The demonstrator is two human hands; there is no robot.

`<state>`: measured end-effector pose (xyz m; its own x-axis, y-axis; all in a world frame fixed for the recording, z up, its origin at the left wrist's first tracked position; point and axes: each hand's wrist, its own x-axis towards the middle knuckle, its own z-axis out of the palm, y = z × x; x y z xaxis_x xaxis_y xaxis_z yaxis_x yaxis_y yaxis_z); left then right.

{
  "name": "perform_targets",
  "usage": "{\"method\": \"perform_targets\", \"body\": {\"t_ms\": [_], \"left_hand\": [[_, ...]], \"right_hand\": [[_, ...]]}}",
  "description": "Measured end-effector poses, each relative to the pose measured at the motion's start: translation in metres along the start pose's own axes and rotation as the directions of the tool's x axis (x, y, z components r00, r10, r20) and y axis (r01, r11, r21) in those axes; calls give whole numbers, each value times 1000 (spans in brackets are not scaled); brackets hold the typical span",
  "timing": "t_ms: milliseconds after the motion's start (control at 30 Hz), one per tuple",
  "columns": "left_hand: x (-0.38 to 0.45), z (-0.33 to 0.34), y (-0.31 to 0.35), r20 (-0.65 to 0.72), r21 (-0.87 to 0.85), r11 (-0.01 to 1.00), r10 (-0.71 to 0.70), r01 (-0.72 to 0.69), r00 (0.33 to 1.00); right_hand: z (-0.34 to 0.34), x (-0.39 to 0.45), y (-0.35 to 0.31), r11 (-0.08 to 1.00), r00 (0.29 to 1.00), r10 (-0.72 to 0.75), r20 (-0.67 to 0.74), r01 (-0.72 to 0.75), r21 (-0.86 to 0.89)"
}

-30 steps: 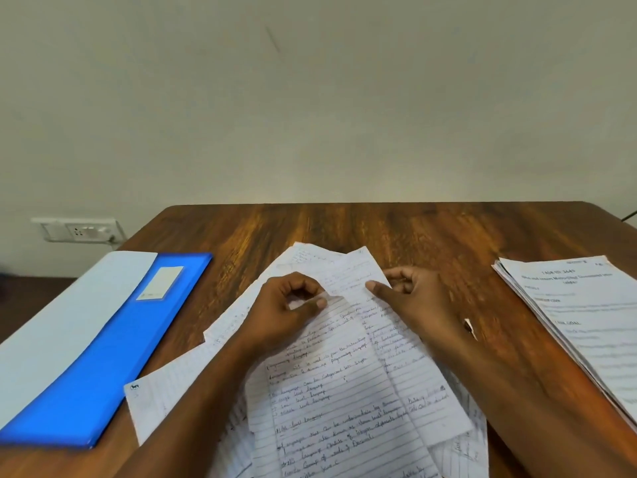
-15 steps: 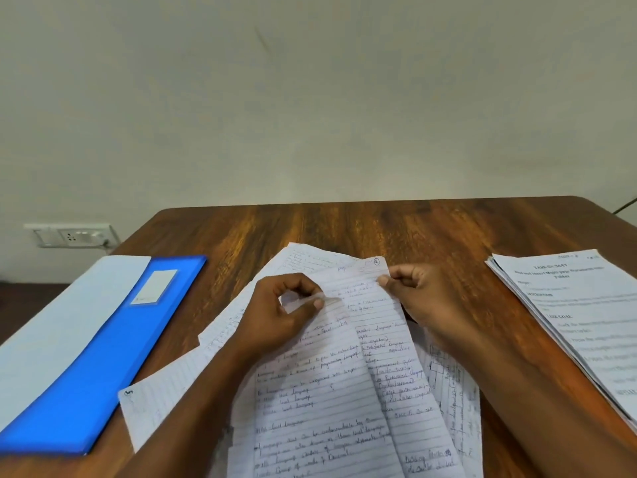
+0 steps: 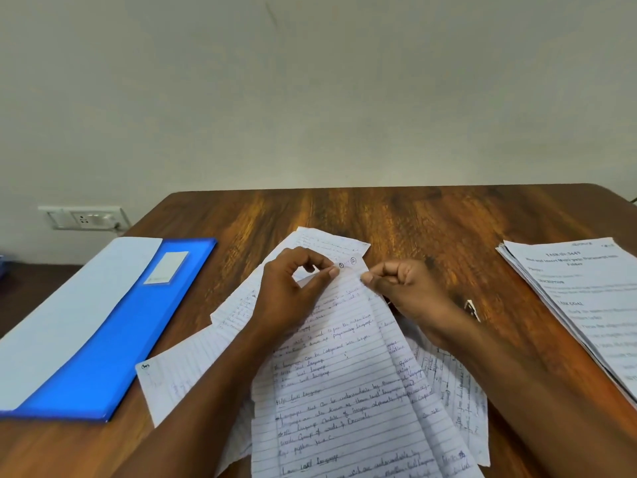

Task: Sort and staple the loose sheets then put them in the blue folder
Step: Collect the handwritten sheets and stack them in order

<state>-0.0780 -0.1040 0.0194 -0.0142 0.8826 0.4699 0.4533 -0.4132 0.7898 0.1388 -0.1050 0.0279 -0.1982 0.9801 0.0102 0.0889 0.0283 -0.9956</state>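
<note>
because the thin white ruled handwritten sheets [image 3: 344, 367] fanned on the brown wooden table [image 3: 379, 215] look light, limp and crease-prone, the left hand [image 3: 293, 291] and right hand [image 3: 403, 288] sensibly pinch their numbered top corners, the shiny blue plastic folder [image 3: 113, 339] lying well to their left.

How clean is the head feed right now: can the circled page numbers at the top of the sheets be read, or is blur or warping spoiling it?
Head view: even soft light, no glare on the handwritten sheets; circled 1 and 2 are legible between the left hand and right hand; wide-angle bending curves the table edge; the printed stack at far right is smeared, its small text unreadable.
</note>
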Motion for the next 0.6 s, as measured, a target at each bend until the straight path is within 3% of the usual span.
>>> {"method": "perform_targets", "body": {"t_ms": [600], "left_hand": [[-2, 8, -2, -15, -97, 992, -83, 81, 996]], "right_hand": [[19, -5, 3, 997, 998, -66, -8, 65, -42]]}}
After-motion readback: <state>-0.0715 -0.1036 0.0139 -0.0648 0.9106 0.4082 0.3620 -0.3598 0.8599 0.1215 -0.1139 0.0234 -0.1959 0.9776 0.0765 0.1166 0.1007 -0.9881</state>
